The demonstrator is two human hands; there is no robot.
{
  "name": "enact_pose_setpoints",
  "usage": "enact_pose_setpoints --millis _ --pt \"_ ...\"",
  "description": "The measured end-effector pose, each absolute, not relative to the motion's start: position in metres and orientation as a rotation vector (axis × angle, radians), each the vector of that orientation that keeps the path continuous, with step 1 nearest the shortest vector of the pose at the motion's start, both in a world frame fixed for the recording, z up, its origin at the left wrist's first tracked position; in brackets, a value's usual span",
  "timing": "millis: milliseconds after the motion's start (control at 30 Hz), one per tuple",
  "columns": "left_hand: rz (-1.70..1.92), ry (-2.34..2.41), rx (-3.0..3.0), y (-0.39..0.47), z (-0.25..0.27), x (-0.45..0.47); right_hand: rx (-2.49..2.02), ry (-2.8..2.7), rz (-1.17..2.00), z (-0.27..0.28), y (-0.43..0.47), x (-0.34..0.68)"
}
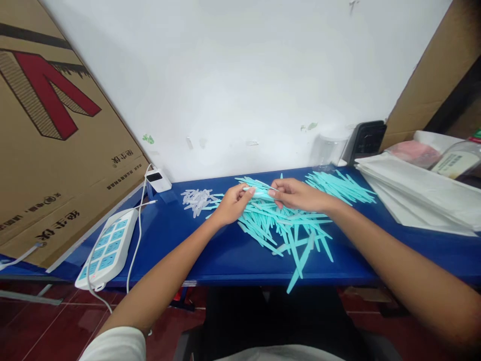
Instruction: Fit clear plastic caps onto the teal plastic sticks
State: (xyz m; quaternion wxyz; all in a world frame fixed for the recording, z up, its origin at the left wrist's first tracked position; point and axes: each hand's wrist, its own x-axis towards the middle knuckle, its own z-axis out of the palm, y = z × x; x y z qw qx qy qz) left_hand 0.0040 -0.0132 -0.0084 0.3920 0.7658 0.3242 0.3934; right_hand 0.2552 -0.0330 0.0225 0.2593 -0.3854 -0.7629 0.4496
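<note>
Both hands meet above a loose heap of thin turquoise plastic sticks [263, 225] with tapered ends. My left hand [233, 203] is closed in a pinch on the left end of a pale turquoise stick [259, 192], which lies roughly level. Thumb and fingers of my right hand [291, 194] pinch the same stick near its other end. Part of it is hidden by the fingers. Left of the heap lies a small pile of short, whitish translucent pieces [197, 200]. Beyond my right hand, a second group of turquoise sticks [340, 186] lies mostly side by side.
On the blue table [161, 250] stand a white power strip [108, 250] with cables and a small white device [158, 180]. A clear container [330, 148] stands by the wall. White bags [421, 190] cover the right side; a large cardboard box [67, 150] borders the left.
</note>
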Motion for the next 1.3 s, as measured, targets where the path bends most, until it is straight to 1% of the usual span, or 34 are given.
enact_pose_setpoints --millis 233,400,600,800,967,1033,1133,1200,1267,1300 --pt "0.900 0.848 1.965 -0.014 -0.015 0.010 -1.028 -2.057 1.222 0.018 -0.037 0.246" --pt "1.032 0.882 1.926 -0.009 -0.015 0.006 -1.052 -2.040 1.196 0.020 -0.033 0.253" --pt "1.014 0.843 1.894 -0.007 -0.013 0.000 -1.077 -2.109 1.151 0.024 -0.034 0.256" --pt "1.111 0.846 1.830 -0.008 -0.010 0.004 -1.026 -2.091 1.084 0.031 -0.036 0.256" --pt "1.141 0.825 1.673 -0.001 -0.006 0.001 -1.088 -2.098 1.000 0.039 -0.037 0.265" --pt "1.227 0.873 1.571 0.007 0.001 -0.011 -1.126 -2.086 0.955 0.041 -0.034 0.274" --pt "1.486 1.044 1.527 0.023 0.017 -0.043 -1.206 -2.046 0.833 0.041 -0.023 0.296" --pt "1.633 1.297 1.708 0.030 0.028 -0.066 -1.373 -2.043 0.643 0.039 -0.012 0.314" --pt "1.558 1.657 2.055 0.034 0.035 -0.083 -1.649 -2.013 0.366 0.036 0.000 0.334" --pt "1.412 1.841 2.223 0.034 0.035 -0.089 -1.789 -2.012 0.224 0.035 0.004 0.344"
